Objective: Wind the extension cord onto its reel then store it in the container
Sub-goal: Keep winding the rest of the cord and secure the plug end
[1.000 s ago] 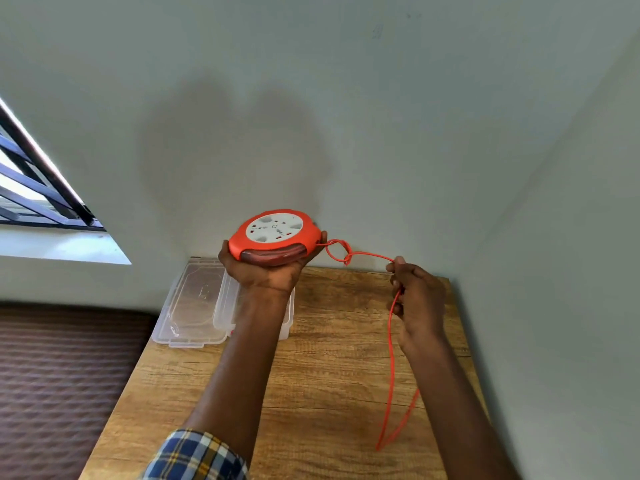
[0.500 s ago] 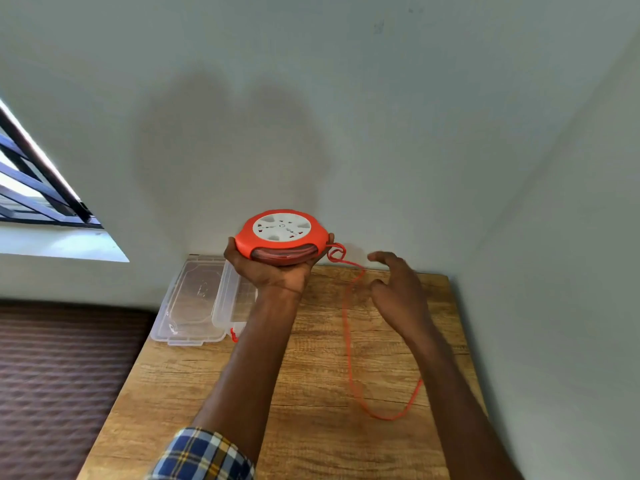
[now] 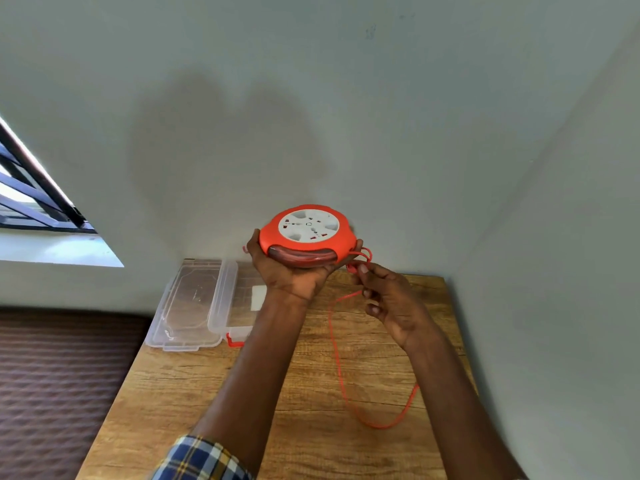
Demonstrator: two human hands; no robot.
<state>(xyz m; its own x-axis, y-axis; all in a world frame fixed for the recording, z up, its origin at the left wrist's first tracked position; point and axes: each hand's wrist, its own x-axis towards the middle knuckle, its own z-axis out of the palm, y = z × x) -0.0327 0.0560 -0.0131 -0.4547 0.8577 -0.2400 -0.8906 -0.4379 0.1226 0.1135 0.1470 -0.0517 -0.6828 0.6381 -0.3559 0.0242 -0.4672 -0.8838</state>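
Nearest the viewer, a plaid sleeve (image 3: 201, 459) is covering the left forearm, which is reaching forward over a wooden table (image 3: 214, 403) with visible grain. Below and behind the right fingers, a loose orange cord (image 3: 341, 372) is trailing down across the tabletop, curving into a loop near the right wrist side of the board. The right hand (image 3: 391, 303) is hovering above the table; its fingers are curled together, pinching the cord just beside the reel's right edge, where the cord is forming a small loop. The left hand (image 3: 294, 275) is raised off the table, its fingers spread and cupped underneath the orange reel (image 3: 308, 233), gripping it from below; the reel's white socket face is tilting upward, and wound cord is showing in its side groove. To the left of the left fingers, a clear plastic container (image 3: 235, 306) is sitting open on the table's far left corner, its lid (image 3: 188, 306) lying flat just beside it. Beyond the fingers, pale walls (image 3: 346, 116) are meeting in a corner; a barred window (image 3: 31, 206) is admitting light at far left, above a brown textured surface (image 3: 59, 393).
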